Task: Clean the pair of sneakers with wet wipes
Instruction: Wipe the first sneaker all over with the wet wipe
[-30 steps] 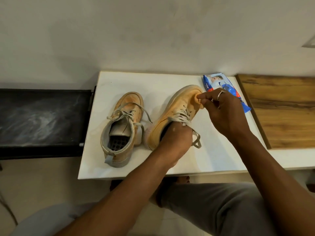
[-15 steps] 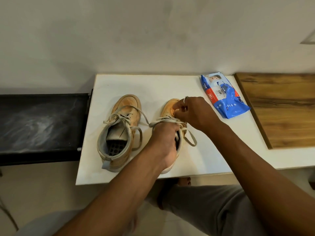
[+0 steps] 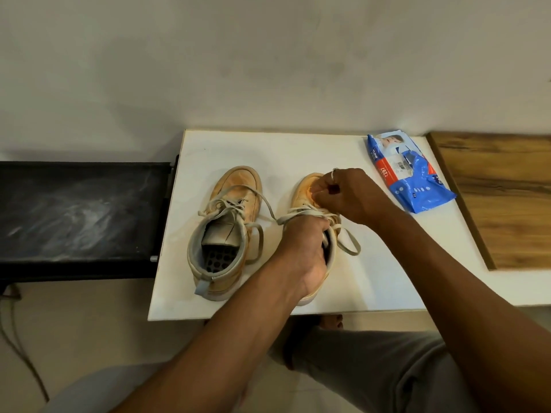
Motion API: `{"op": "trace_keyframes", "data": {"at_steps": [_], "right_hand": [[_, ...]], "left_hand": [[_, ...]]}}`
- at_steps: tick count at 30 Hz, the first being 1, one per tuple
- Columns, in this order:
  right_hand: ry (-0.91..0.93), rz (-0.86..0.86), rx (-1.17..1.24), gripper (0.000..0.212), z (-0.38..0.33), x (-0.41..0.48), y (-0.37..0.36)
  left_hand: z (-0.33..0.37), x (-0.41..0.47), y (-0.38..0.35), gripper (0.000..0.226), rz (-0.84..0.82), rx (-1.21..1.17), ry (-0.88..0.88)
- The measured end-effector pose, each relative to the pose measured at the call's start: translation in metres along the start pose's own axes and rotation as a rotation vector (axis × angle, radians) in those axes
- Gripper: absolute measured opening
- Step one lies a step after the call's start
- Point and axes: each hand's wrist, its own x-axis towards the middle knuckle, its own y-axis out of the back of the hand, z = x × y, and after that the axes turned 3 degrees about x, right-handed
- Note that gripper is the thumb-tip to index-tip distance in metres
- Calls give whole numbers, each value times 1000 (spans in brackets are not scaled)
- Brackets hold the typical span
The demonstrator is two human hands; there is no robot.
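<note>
Two tan sneakers with pale laces stand side by side on a white tabletop (image 3: 226, 147). The left sneaker (image 3: 228, 231) stands free, its opening toward me. My left hand (image 3: 304, 248) grips the collar of the right sneaker (image 3: 305, 189), fingers inside the opening. My right hand (image 3: 343, 193) is curled over that sneaker's toe and pinches a small wad, seemingly a wet wipe (image 3: 312, 192), stained orange and mostly hidden by the fingers. A ring sits on one finger.
A blue wet-wipes pack (image 3: 408, 174) lies at the table's back right. A wooden board (image 3: 504, 192) adjoins on the right, a black bench (image 3: 80, 216) on the left. A wall stands close behind. My grey-trousered knees are below the front edge.
The right sneaker, tilted on its side a second ago, has been set upright and straight beside the other. My right hand has moved left and nearer with it, staying on the toe.
</note>
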Motion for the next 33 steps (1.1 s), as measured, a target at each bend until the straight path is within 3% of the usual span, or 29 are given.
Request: {"op": "trace_keyframes", "data": {"at_steps": [6,12,18,24,30,33], "right_hand": [[43,243,-224,27,-10,7,-7],[51,33,-50,17,-15,5,-3],[66,249,-232,26,-14,9,-9],[40,-25,-74,24,-8,8,0],[110,276,-361,33,-10,11,-10],[107,71,-241,32,-9,10,-2]], "left_hand": [[2,0,1,29,-1,17,30],[2,1,1,31,-8,-15,35],[1,-2,0,29,-12,-9,25],[1,1,0,28,-12,-24,-3],[-1,1,1,27,-12,4,-18],[-1,1,1,29,-20,-17,-18]]}}
